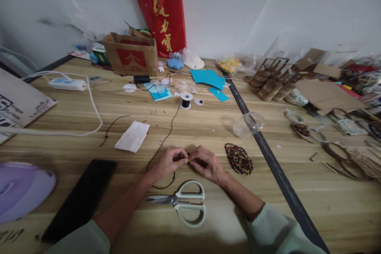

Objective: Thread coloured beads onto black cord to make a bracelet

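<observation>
Over the middle of the table, my left hand and my right hand meet fingertip to fingertip, both closed in a pinch. Between them shows a tiny yellow bead with a dark bit of cord; the fingers hide most of it. A thin black cord runs from a white spool down to the left hand and loops beneath it. White-handled scissors lie just below the hands, blades partly apart and pointing left. Strands of multicoloured beads are heaped right of my right hand.
A white paper piece and a black phone-like slab lie left. A clear plastic jar lies beyond the beads. A power strip, cardboard box, blue paper and small bamboo baskets stand farther back.
</observation>
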`<state>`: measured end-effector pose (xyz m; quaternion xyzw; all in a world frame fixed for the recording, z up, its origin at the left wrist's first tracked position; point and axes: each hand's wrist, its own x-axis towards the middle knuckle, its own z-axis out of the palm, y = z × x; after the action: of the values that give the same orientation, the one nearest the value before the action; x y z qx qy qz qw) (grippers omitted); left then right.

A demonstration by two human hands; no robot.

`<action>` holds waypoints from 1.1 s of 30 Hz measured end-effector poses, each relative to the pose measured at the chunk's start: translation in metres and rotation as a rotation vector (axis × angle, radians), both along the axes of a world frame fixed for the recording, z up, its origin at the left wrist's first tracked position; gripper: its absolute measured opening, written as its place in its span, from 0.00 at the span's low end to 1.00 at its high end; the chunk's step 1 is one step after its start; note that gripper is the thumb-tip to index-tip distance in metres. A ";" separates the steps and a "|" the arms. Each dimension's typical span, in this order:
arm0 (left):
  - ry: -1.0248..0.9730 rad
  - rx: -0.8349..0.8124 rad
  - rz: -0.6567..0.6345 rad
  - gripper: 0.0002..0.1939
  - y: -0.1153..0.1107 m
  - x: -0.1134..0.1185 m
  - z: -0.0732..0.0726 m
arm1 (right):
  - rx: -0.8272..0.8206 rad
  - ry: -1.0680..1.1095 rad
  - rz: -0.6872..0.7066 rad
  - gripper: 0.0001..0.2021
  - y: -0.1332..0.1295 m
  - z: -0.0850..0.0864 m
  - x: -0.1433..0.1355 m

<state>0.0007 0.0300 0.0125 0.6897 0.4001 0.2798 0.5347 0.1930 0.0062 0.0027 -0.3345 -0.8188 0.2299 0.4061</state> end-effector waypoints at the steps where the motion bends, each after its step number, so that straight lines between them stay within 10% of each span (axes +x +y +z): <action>1: 0.002 0.001 -0.001 0.05 0.000 0.000 0.000 | 0.002 0.000 0.001 0.03 0.000 0.000 0.000; 33: 0.023 0.014 -0.041 0.06 0.000 -0.002 0.001 | 0.006 0.017 -0.017 0.03 -0.001 -0.001 0.000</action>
<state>-0.0017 0.0305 0.0134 0.7046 0.3902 0.2637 0.5307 0.1930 0.0052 0.0017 -0.3383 -0.8132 0.2270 0.4157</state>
